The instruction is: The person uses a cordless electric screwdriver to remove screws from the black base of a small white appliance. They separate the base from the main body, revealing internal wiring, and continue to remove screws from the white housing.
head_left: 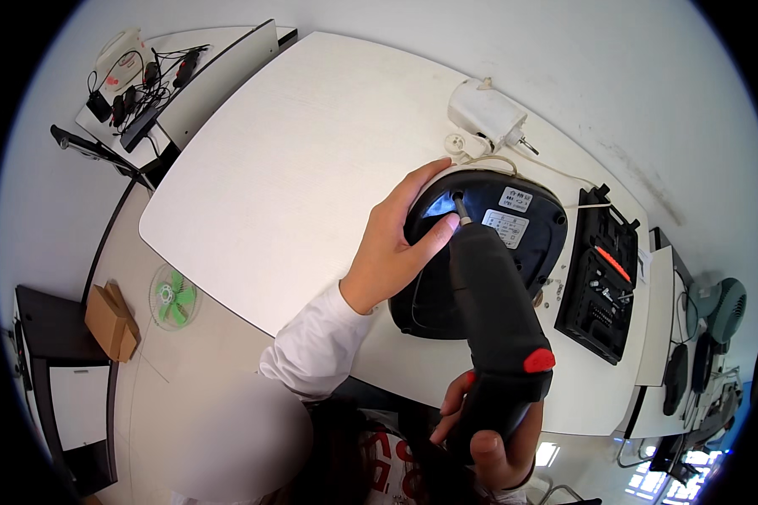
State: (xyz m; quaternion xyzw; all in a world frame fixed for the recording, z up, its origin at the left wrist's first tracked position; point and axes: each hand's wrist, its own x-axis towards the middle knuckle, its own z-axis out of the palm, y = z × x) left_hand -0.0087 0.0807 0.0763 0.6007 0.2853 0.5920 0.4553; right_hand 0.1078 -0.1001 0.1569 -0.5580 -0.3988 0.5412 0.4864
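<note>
Black base (429, 290): on the table (312, 168), toward its near right part, with two white labels (504, 227) facing up.
Left hand (393, 244): at the base's left side, fingers part-open and curved over the rim, thumb on the dark face beside the bit; they have hold of the base.
Power screwdriver (499, 303): black with a red patch at its rear, slanting across the base and hiding part of it.
Bit (462, 208): its tip at a round recess near the base's far left edge; how deep it sits cannot be told.
Right hand (518, 446): fingers closed around the screwdriver's handle.
Small metal pieces (557, 291): loose on the table, just right of the base.
White motor housing (484, 111): beyond the base, shaft pointing right, a small white round part (455, 144) near it.
Pale cord (560, 174): running from there toward the tool case.
Tool case (574, 290): black, open, right of the base, with an orange-red strip (612, 263) inside.
Floor at left: a round guard with green fan blades (175, 295), near a cardboard box (112, 322).
</note>
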